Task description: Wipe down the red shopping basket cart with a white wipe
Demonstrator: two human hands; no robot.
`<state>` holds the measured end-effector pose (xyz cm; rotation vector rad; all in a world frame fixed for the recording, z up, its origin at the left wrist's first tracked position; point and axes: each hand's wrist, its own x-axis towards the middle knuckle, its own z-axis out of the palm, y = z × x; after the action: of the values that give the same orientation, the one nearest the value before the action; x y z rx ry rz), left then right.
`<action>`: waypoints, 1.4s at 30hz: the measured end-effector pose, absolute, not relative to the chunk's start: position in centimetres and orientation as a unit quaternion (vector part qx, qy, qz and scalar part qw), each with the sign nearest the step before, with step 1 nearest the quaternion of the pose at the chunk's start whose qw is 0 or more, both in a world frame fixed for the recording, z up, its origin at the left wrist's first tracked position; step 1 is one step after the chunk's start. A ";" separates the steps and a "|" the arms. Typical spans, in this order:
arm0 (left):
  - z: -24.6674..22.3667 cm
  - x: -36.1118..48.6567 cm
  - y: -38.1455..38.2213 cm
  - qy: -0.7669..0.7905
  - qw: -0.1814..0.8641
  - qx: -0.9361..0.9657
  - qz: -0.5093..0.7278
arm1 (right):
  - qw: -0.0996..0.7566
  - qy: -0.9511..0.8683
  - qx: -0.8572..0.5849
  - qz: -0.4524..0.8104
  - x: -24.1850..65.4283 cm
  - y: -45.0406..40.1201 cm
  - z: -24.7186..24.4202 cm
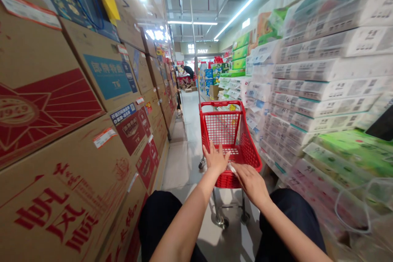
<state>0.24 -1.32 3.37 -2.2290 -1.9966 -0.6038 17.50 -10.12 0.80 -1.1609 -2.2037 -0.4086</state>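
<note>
A red plastic shopping cart (250, 149) stands right in front of me, on metal legs with caster wheels. My left hand (216, 159) is held over its near end, palm down, with the fingers spread and nothing in them. Close beside it, my right hand (251, 181) has its fingers together and bent over a small crumpled white piece (232, 168), which looks like a tissue. That white piece is near my left wrist; whether it touches the skin I cannot tell. The inside of the cart shows only its red grid.
Stacked cardboard boxes (76, 163) wall the left side. On the right rise piles of plastic-wrapped paper packs (325, 65), with green packs (353, 151) lower down. A narrow tiled aisle (192, 118) runs ahead. Far off, a person in dark clothes (188, 70) bends over.
</note>
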 end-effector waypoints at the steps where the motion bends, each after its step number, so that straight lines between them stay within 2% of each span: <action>1: 3.2 -0.1 -1.6 -0.647 0.054 -0.732 -0.206 | 0.302 -0.838 -0.428 -0.151 17.3 -10.3 0.8; 7: 3.0 -3.4 -2.3 -0.597 0.051 -0.765 -0.235 | 0.280 -0.876 -0.368 -0.141 19.7 -10.4 0.3; 13: 3.2 -4.7 -2.7 -0.573 0.054 -0.785 -0.231 | 0.274 -0.876 -0.366 -0.151 23.6 -9.9 0.7; 21: 3.2 -6.0 -2.7 -0.556 0.045 -0.798 -0.229 | 0.294 -0.874 -0.373 -0.097 19.8 -11.2 1.6; 26: 3.2 -8.7 -2.2 -0.526 0.049 -0.819 -0.224 | 0.252 -0.912 -0.318 -0.053 18.2 -10.4 2.6; 31: 3.5 -10.5 -1.9 -0.503 0.049 -0.835 -0.216 | 0.217 -0.939 -0.269 -0.006 20.8 -8.0 4.3; 38: 3.1 -9.6 -1.4 -0.504 0.061 -0.834 -0.217 | 0.269 -0.902 -0.338 0.001 22.1 -7.4 3.4; 42: 3.0 -9.7 -1.1 -0.506 0.066 -0.835 -0.208 | 0.295 -0.897 -0.328 -0.001 20.7 -8.1 2.8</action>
<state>-9.66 -1.12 2.99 -2.5168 -1.5258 -0.6267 20.69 -8.11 2.81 -0.8738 -2.3874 -0.0024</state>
